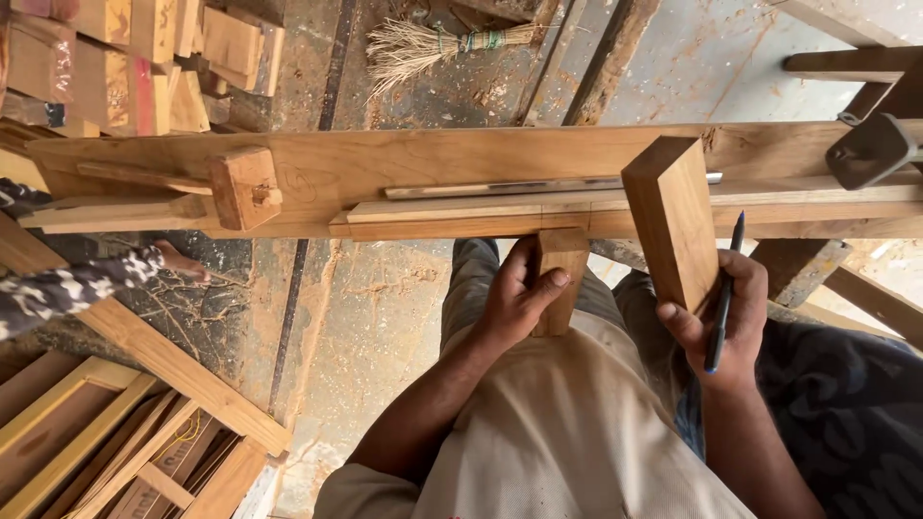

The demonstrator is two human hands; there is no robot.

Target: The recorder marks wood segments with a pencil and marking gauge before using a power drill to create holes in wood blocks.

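Head view: left hand (519,298) wraps the short wooden piece (561,279) under the long plank (461,163), grip closed around it. Right hand (721,327) pinches a dark pen (723,293) while steadying the upright wooden block (673,221), whose long axis runs away from the body, just right of the left hand.

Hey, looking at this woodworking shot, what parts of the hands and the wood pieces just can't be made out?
All in the head view:
- Lower end of the small wooden piece: hidden by the left hand.
- Pen middle: wrapped by the right hand.
- Wooden block underside: faces away.
- Long beam ends: cut by frame edges.
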